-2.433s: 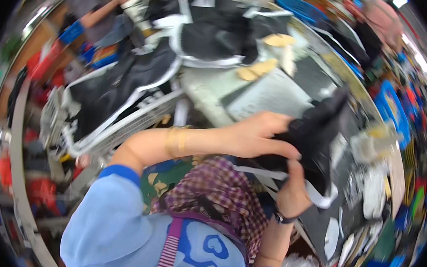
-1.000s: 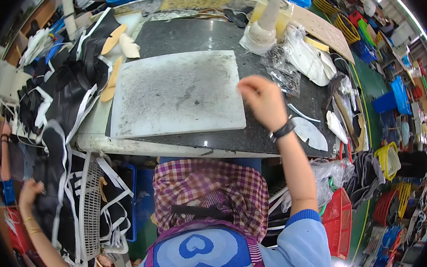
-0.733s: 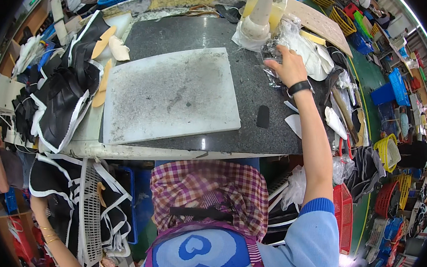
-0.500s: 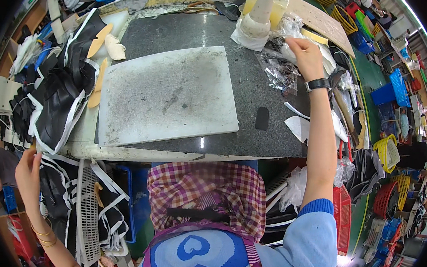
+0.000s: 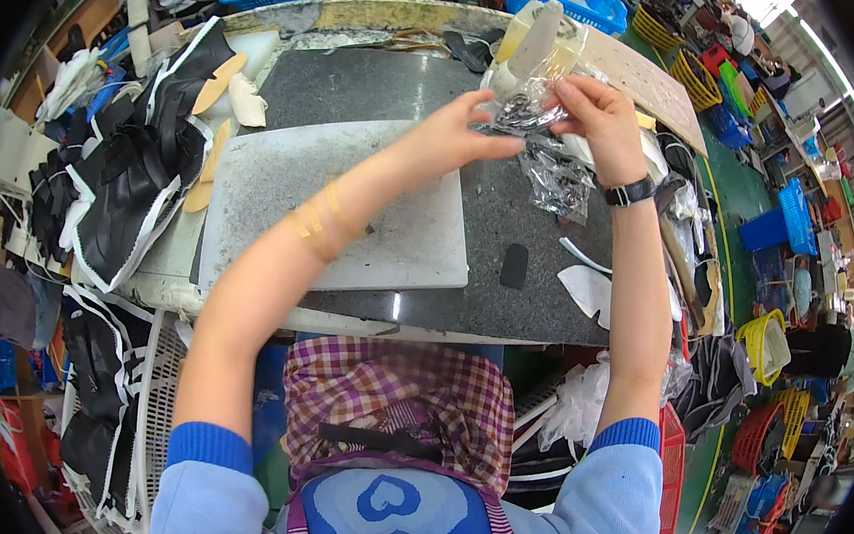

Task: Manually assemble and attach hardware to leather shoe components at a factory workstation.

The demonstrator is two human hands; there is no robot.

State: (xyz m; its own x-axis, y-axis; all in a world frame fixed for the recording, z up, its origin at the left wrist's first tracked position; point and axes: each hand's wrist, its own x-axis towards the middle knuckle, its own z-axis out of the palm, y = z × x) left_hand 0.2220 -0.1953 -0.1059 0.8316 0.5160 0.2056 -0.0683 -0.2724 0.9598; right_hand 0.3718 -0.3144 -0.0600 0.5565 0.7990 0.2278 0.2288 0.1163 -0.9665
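- Has swung the left hand [image 5: 462, 137] up from beside the white crate [image 5: 163, 387], off the near left corner of the worktable [image 5: 444, 309], to the far right corner; has raised a clear bag [image 5: 527, 116] there with the right hand [image 5: 601, 115].
- Pinches the bag's right side between right thumb and fingers — likely because such thin, slack film gives little else to grip.
- Spreads left thumb and fingers at the bag's left side, perhaps to steady it; cannot tell whether touching.
- Holds the bag in front of a pale cone [image 5: 538, 41] and a yellowish container [image 5: 573, 44], contents unclear; cannot make out the bag's contents either.
- Reaches across a white board [image 5: 273, 190] set along the near edge, before the lap — presumably as a handy working surface.
- Has black, white-edged pieces [image 5: 129, 205] heaped at the left edge, probably for easy reach.
- Has similar black pieces packed in the white crate.
- Beyond the far edge, shows a blue basket [image 5: 579, 16] with pale items inside.
- Below the near right corner, shows a red basket [image 5: 671, 482], contents hidden.
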